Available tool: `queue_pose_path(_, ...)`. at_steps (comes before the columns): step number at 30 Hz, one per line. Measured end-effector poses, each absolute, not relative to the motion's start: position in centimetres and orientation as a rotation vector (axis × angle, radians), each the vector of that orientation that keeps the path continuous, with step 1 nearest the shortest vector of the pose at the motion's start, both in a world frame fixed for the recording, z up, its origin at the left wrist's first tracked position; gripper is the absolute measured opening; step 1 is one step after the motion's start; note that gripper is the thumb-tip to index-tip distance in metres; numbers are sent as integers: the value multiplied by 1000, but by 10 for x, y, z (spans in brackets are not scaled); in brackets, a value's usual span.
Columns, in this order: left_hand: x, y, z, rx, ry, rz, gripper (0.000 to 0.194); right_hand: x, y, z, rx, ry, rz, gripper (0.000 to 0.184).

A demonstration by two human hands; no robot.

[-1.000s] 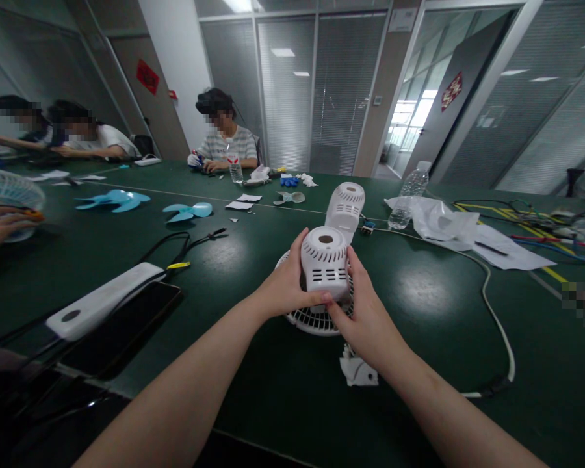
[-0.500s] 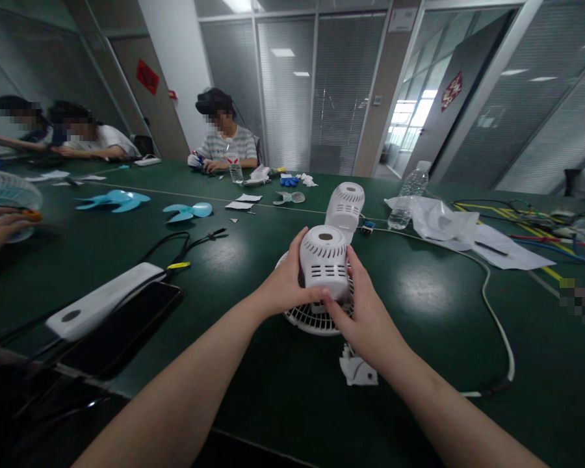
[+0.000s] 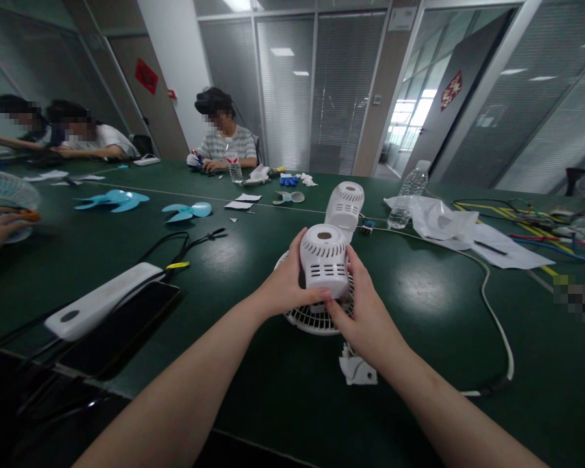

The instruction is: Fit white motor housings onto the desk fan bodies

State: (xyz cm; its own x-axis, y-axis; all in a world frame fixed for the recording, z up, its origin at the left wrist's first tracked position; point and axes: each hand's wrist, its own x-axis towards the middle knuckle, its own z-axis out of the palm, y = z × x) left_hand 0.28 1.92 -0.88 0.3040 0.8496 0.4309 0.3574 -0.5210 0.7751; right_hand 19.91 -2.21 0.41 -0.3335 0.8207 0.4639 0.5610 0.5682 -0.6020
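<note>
Between both hands is a white slotted fan motor housing (image 3: 325, 260), with a round dark spot on its top. My left hand (image 3: 290, 279) wraps its left side, thumb across the front lower edge. On the right side, my right hand (image 3: 363, 302) grips it too, and the two thumbs meet in front. Beneath the housing lies a round white fan grille (image 3: 316, 323), partly hidden by the hands. Just behind stands another white slotted part (image 3: 345, 207) of similar shape. A small white plastic piece (image 3: 358, 370) rests on the table below my right wrist.
Left on the green table (image 3: 244, 416) are a white power strip (image 3: 104, 299), a dark phone (image 3: 121, 328) and blue fan blades (image 3: 188, 211). A bottle (image 3: 409, 195), plastic bag (image 3: 443, 221) and cable (image 3: 492, 305) lie right. A co-worker's hand (image 3: 0, 227) is at far left.
Hardly anything differs. Both hands keep the same grip on the housing, and the view has shifted very slightly.
</note>
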Motion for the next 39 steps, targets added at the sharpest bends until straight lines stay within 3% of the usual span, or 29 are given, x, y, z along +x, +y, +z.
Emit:
queue_pose_path(14, 4, 15, -6, 2122, 1111, 1145, 133, 200, -20, 2, -1061, -2034, 419, 90)
queue_pose_path(39, 1, 15, -5, 2093, 1103, 1093, 129, 200, -21, 5, -1051, -2050, 424, 87)
